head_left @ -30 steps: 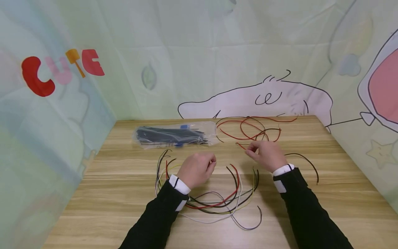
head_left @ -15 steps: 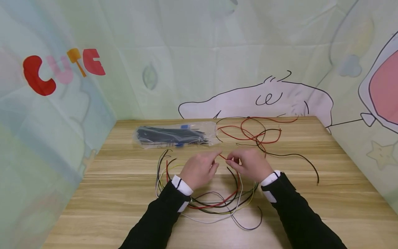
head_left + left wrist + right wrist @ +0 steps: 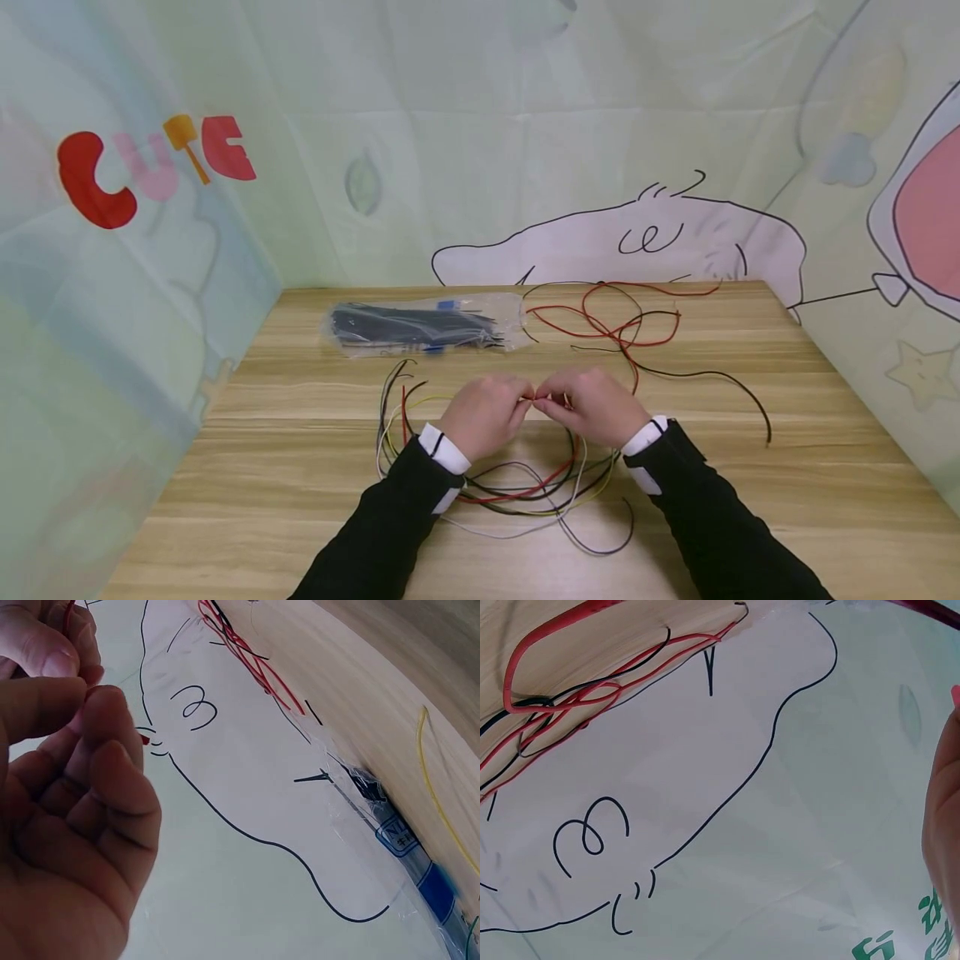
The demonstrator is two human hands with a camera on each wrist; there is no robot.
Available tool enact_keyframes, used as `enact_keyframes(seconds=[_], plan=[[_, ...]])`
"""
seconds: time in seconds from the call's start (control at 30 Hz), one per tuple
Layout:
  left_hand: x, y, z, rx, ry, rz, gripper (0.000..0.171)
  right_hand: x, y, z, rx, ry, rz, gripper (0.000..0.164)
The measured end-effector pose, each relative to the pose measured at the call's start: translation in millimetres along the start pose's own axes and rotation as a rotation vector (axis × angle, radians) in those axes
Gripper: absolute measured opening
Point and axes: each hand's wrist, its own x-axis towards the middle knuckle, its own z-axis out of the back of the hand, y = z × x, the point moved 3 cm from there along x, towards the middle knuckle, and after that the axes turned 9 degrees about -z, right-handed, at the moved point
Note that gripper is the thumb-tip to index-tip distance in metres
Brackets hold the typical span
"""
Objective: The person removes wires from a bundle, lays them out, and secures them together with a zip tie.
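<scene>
My left hand point(image 3: 486, 414) and right hand point(image 3: 595, 407) meet fingertip to fingertip above the middle of the table. Between them they pinch the end of a red wire point(image 3: 636, 381), whose length trails from behind the right hand towards the back. In the left wrist view a short red tip point(image 3: 145, 739) pokes out beyond the left fingers; the rest of that end is hidden by the fingers. Beneath the hands lies a coiled bundle of black, red, yellow, white and grey wires point(image 3: 517, 497), partly covered by the left wrist. Only part of a hand point(image 3: 943, 817) shows in the right wrist view.
A clear plastic bag point(image 3: 512, 321) holding dark wires or strips lies at the back left. Loose red and black wires point(image 3: 651, 342) tangle at the back right, one black wire point(image 3: 738, 383) reaching right. A printed cloth backdrop point(image 3: 480, 150) encloses the wooden table point(image 3: 247, 500).
The right hand has moved left and forward from the back tangle, bringing the red wire's end to the left hand. Now both hands touch; the left hand has shifted slightly right.
</scene>
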Motion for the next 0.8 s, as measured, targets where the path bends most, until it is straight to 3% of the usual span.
enact_keyframes(seconds=[0.27,0.5,0.8], plan=[[-0.2,1.4,-0.7,-0.044,-0.017,0.025,0.009,-1.2,-2.8,-1.6,-0.012,0.049,-0.008,0.008],[-0.8,4.2,4.4,-0.052,-0.040,0.067,0.015,-2.5,-9.8,0.2,-0.033,0.076,-0.060,0.010],[-1.9,8.9,12.2,-0.023,-0.101,0.124,0.024,-3.0,-15.9,0.9,0.026,0.103,-0.144,0.016]])
